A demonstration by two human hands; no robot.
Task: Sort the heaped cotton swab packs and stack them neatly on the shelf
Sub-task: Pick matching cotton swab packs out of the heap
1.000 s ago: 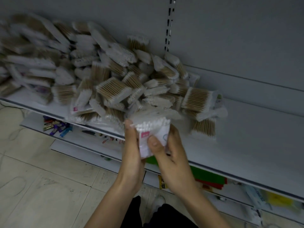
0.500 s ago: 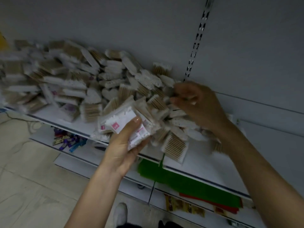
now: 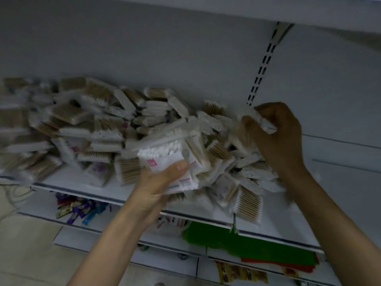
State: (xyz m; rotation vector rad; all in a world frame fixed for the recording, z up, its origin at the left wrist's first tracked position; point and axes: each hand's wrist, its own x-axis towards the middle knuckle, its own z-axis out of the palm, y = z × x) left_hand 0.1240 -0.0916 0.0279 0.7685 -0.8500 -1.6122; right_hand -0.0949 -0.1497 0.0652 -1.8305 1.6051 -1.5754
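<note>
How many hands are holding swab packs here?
2: the left hand grips a bundle before the heap; the right hand grips a pack above the heap's right end.

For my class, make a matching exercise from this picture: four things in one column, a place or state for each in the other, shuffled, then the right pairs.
1. left hand
2. right hand
3. heap of packs
4. green sheets

A. on a lower shelf
B. holds a bundle of packs with pink labels
C. jumbled on the shelf
D. grips a single pack above the heap's right end

Pairs: 1-B, 2-D, 3-C, 4-A
</note>
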